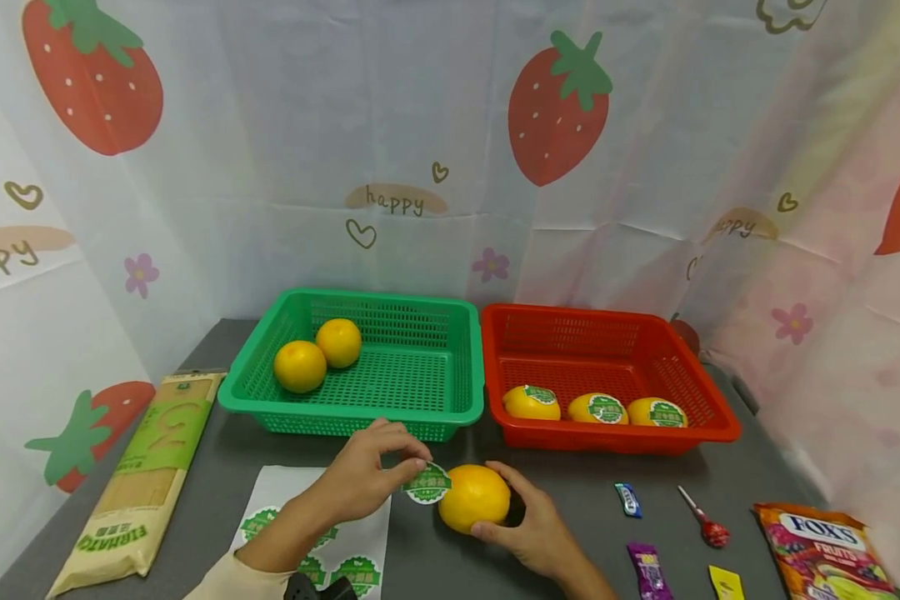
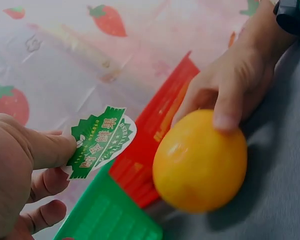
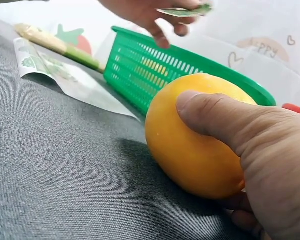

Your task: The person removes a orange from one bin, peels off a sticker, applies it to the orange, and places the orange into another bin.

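Between thumb and fingertips, my left hand (image 1: pixel 370 473) pinches a green-and-white sticker (image 1: pixel 427 483) by its edge. Its printed face shows large in the left wrist view, where the sticker (image 2: pixel 101 142) hangs apart from the fruit. My right hand (image 1: pixel 531 523) grips an orange (image 1: pixel 474 498) from the right side, thumb across its near face. In the right wrist view the orange (image 3: pixel 195 137) is close over the grey cloth, its skin bare on the side shown. A white sheet of stickers (image 1: pixel 357 542) lies under my left forearm, partly hidden by it.
Behind stand a green basket (image 1: pixel 397 418) with two oranges and a red basket (image 1: pixel 570 433) with three stickered oranges. A noodle pack (image 1: pixel 150 467) lies left. To the right are a lollipop (image 1: pixel 712 530), small wrapped candies (image 1: pixel 648 571) and a Fox's candy bag (image 1: pixel 825 554).
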`<action>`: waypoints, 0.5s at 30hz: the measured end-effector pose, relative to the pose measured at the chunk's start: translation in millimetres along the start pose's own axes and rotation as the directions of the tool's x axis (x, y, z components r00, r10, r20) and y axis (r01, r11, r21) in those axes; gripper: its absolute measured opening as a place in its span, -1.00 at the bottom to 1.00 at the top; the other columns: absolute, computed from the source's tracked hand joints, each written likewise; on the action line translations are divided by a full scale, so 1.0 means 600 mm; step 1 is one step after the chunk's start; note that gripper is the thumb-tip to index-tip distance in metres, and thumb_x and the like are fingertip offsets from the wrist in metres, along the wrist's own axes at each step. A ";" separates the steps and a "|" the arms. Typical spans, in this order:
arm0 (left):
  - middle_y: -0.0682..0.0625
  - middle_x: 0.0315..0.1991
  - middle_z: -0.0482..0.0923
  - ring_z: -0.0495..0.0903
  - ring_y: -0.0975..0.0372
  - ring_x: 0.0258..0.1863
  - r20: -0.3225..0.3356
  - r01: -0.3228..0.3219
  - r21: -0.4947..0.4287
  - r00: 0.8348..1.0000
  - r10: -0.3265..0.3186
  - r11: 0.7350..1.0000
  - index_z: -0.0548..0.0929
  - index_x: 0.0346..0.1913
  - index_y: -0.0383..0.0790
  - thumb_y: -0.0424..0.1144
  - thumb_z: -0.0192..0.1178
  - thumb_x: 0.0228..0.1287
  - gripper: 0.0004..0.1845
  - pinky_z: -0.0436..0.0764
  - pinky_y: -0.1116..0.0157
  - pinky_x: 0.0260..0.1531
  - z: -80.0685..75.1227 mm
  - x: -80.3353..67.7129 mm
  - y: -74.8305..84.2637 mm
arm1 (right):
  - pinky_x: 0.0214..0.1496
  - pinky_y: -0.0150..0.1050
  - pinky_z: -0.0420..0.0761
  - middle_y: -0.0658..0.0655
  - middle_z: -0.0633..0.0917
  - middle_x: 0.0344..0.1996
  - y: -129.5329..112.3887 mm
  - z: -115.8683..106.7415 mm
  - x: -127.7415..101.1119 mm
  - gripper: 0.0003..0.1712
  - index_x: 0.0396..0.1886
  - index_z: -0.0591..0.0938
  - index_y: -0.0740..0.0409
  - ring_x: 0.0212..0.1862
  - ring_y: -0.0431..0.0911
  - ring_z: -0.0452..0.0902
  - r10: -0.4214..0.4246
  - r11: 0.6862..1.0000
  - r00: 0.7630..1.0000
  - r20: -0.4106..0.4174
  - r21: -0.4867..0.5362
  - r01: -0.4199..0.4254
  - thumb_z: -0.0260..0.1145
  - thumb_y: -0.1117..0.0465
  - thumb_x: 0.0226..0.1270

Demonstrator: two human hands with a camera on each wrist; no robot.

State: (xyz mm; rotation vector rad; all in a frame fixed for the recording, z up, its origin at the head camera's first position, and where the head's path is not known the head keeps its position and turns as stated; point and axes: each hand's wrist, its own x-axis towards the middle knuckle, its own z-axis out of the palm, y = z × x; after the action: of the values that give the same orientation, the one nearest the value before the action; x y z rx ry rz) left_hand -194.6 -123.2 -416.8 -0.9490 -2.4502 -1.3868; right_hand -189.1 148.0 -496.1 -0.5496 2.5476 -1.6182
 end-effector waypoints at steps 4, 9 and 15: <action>0.28 -0.38 0.53 0.41 0.20 -0.29 0.025 -0.009 -0.010 1.000 0.009 1.000 0.74 -0.24 -0.09 -0.31 0.31 0.25 -0.93 0.40 0.13 -0.17 0.021 0.020 0.008 | 0.27 0.21 0.21 0.06 0.53 0.18 0.001 0.000 0.000 -0.11 0.37 0.38 0.07 0.16 0.01 0.40 -0.001 1.000 1.000 0.010 0.006 0.001 0.53 -0.03 0.07; 0.27 -0.35 0.56 0.42 0.12 -0.27 0.062 0.012 -0.030 0.998 -0.010 0.999 0.74 -0.24 -0.10 -0.31 0.31 0.25 -0.93 0.41 0.07 -0.18 0.052 0.042 0.013 | 0.27 0.20 0.23 0.03 0.53 0.17 0.002 -0.001 0.000 -0.12 0.37 0.37 0.09 0.15 -0.02 0.41 -0.012 1.000 1.000 0.014 0.017 0.011 0.53 -0.01 0.08; 0.27 -0.35 0.55 0.43 0.17 -0.25 0.125 0.056 -0.021 0.991 -0.053 0.998 0.76 -0.21 -0.12 -0.30 0.30 0.27 -0.91 0.41 0.11 -0.08 0.081 0.059 0.009 | 0.25 0.19 0.25 0.00 0.54 0.17 0.000 0.000 0.001 -0.16 0.34 0.41 -0.09 0.15 -0.04 0.42 -0.022 1.000 1.000 0.000 0.001 0.022 0.54 -0.03 0.05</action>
State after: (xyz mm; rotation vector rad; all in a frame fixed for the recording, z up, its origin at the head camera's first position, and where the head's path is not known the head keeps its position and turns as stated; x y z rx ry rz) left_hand -211.7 -65.6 -424.4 -1.0099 -2.5736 -1.4185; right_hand -189.5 147.9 -496.2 -0.5805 2.5494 -1.6261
